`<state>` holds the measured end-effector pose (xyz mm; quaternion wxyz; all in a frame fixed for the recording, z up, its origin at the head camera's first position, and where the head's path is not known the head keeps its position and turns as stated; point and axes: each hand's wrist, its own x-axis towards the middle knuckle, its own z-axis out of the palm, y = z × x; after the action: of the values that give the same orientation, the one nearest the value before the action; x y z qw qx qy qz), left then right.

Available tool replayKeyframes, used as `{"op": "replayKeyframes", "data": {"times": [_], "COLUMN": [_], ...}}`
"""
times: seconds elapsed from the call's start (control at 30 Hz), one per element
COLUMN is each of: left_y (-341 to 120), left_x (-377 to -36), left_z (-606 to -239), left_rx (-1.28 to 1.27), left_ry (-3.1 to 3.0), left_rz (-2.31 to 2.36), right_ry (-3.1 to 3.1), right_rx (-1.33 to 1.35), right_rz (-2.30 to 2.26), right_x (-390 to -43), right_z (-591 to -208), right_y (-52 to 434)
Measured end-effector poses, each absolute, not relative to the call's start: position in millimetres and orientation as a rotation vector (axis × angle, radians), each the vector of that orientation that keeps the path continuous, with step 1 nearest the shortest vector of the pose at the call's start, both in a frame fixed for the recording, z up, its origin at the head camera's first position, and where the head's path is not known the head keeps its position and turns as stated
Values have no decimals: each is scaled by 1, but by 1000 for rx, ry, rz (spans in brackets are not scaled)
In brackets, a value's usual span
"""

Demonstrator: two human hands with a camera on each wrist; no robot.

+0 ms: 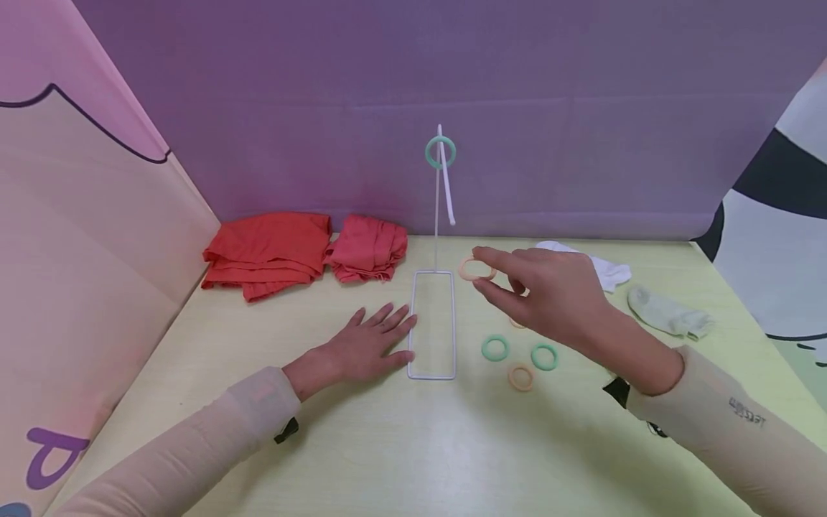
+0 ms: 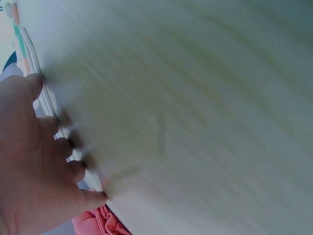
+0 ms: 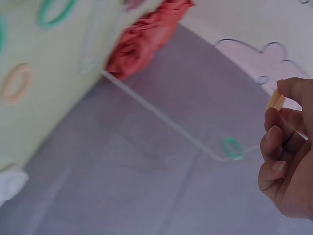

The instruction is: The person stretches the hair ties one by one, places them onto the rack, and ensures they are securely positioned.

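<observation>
Pale yellow-green table point(image 1: 400, 445), red cloths point(image 1: 268, 251), green ring point(image 1: 441, 152), peach ring point(image 1: 476, 270), purple backdrop point(image 1: 581, 108)

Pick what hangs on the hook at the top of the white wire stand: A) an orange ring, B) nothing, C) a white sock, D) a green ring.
D: a green ring hangs on the white wire stand, while the right hand pinches an orange ring lower down.

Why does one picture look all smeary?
The left wrist view is smeared by blur: the table streaks and the left hand looks soft. The right wrist view is slightly soft around the orange ring. The head view is sharp, evenly lit, with faint shadows.
</observation>
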<state>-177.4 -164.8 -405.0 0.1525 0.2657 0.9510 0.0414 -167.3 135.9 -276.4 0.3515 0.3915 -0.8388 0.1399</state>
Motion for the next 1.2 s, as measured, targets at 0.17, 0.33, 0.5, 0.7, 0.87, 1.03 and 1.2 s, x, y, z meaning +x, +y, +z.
{"op": "replayKeyframes", "data": {"times": [0.17, 0.33, 0.5, 0.7, 0.87, 1.03, 1.2], "left_y": [-164, -164, -165, -165, -165, -165, -165], "left_x": [-176, -176, -176, -176, -177, -177, -177], "left_z": [-402, -402, -403, -403, -404, -405, -405], "left_rx": [777, 765, 761, 762, 769, 792, 804], "left_ry": [2728, 2735, 2739, 2733, 2733, 2743, 2747], "left_rz": [142, 137, 136, 135, 117, 115, 132], "right_ry": [-1866, -1708, -1693, -1716, -1743, -1756, -1770], "right_rx": [1079, 1084, 1029, 946, 917, 875, 841], "right_rz": [372, 457, 385, 300, 296, 288, 287], "right_x": [-139, -130, -141, -167, -187, -204, -217], "right_z": [-246, -227, -225, -232, -234, -234, -234], "right_y": [124, 114, 105, 99, 97, 95, 92]}}
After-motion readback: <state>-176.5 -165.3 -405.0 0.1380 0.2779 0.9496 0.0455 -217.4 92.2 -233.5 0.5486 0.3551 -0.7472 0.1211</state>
